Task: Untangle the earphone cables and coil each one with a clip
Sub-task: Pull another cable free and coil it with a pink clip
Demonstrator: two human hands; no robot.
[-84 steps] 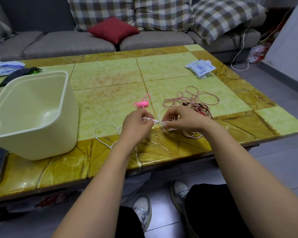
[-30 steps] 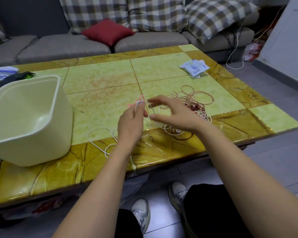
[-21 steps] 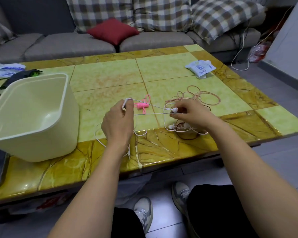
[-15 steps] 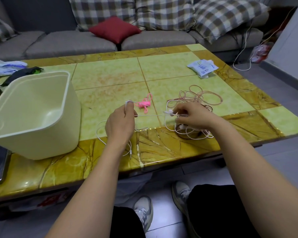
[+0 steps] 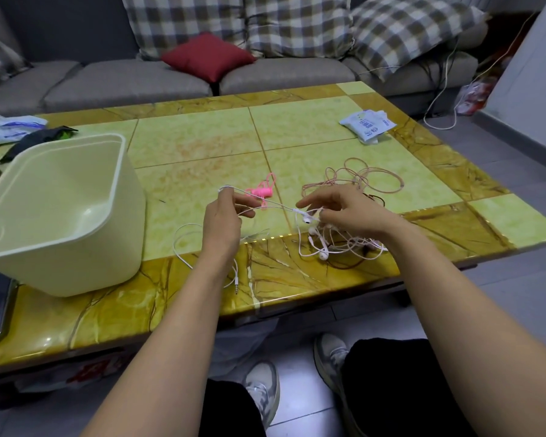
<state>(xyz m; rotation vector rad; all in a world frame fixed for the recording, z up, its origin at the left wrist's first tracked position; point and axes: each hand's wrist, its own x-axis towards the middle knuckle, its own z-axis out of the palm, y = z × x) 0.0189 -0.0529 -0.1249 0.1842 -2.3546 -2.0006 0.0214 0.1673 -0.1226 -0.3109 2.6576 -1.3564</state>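
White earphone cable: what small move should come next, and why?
Probably the right hand should ease the white earbuds out of the pink cable tangle. The left hand holds the white earphone cable stretched toward the right hand, but its earbud end lies tangled among pink loops near the table edge.

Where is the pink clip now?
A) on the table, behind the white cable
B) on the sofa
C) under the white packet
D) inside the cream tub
A: the pink clip lies on the table, just beyond the white cable stretched between the left hand and the right hand.
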